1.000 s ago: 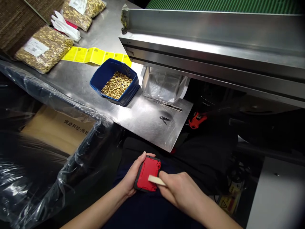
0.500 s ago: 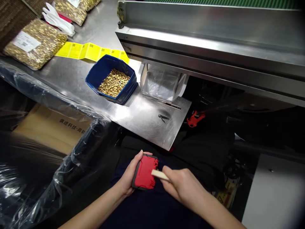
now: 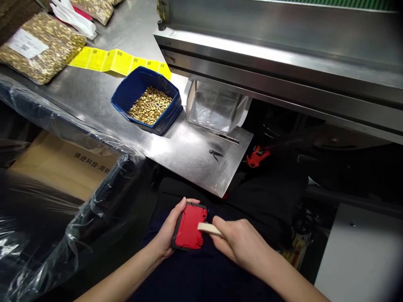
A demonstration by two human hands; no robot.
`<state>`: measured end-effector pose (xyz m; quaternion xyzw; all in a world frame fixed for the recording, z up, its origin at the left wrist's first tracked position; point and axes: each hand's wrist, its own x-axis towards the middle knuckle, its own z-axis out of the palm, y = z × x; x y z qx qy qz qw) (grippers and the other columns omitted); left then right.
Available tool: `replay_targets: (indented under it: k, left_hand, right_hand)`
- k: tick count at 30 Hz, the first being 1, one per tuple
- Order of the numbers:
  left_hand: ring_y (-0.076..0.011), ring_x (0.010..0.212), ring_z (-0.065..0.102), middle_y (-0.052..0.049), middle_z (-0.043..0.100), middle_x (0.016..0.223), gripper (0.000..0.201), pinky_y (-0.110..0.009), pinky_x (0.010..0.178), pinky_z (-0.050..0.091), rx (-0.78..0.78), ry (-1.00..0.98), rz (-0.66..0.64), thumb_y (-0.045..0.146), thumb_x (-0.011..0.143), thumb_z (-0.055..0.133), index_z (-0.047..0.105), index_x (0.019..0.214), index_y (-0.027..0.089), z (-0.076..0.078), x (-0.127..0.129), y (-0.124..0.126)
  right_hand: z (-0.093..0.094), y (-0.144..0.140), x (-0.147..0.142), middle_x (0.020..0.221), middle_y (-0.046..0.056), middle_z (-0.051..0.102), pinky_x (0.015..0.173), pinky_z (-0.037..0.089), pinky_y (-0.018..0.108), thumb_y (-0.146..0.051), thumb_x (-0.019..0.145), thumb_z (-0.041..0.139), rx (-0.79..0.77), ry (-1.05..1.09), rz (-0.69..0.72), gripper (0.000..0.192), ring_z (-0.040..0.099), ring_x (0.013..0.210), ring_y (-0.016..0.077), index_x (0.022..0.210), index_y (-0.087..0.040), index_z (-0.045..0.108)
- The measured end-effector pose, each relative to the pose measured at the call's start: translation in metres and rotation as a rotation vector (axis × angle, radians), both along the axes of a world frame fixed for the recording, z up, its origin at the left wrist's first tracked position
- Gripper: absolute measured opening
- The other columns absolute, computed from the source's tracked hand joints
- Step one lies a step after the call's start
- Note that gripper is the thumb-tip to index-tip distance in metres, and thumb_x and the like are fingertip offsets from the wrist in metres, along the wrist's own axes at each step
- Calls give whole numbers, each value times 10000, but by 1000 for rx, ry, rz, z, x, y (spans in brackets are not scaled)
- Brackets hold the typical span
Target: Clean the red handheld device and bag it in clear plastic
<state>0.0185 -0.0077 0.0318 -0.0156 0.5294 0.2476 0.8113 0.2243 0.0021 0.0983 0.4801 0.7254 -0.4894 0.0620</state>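
Between the left fingers (image 3: 193, 201): red case (image 3: 189, 226), pale stick (image 3: 208, 228) angled over it

Holding the case by its black edge in the left fingers, wrapped around, red face up! Pinching the pale stick tightly in the right fingers (image 3: 223, 249), with its tip over the red face; touching or barely above, cannot tell which. Straight ahead of both sets of fingers, on the metal tabletop (image 3: 217, 176): a small dark tool (image 3: 215, 153) and a whitish bin (image 3: 243, 112) holding clear film. Ahead and left of the fingers: a blue bin (image 3: 166, 123), gold-coloured pieces (image 3: 151, 105) inside, backed by a yellow strip (image 3: 122, 63). Farther off that way: a bag (image 3: 58, 48) of gold-coloured pieces, a white glove (image 3: 74, 19).
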Motion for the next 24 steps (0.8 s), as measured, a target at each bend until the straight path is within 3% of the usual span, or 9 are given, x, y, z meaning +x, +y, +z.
replay_targets:
  k: [7, 11, 20, 24]
  left_hand:
    - [-215, 737, 694, -97, 738, 964, 482, -306, 645, 572, -4, 9, -6, 609, 950, 563, 666, 1168, 191, -2, -1, -1]
    - [-277, 913, 719, -116, 744, 1020, 491, -359, 780, 591, -6, -19, 20, 619, 949, 556, 665, 1159, 188, -4, -1, 0]
    - [-300, 932, 724, -134, 749, 1056, 487, -391, 797, 590, 8, -5, 6, 611, 950, 556, 660, 1163, 185, -4, 1, 0]
    - [-287, 913, 726, -125, 753, 1029, 480, -367, 780, 586, 38, 9, -14, 608, 951, 560, 664, 1162, 189, -4, 1, 0]
  right_hand:
    - [0, 6, -3, 760, -35, 714, 549, 283, 262, -311, 1029, 485, 25, -47, 15, 107, 663, 619, 143, 968, -249, 547]
    - [-1, 7, -7, 800, -30, 730, 552, 285, 268, -341, 1034, 484, 19, -54, 60, 109, 684, 652, 158, 1006, -257, 549]
    - [0, 5, -5, 829, -23, 736, 570, 296, 270, -360, 1054, 447, 18, -76, 95, 139, 699, 686, 171, 1053, -261, 545]
    - [2, 6, -4, 784, -21, 723, 557, 283, 268, -335, 1045, 450, -16, -92, 97, 145, 678, 643, 162, 973, -246, 540]
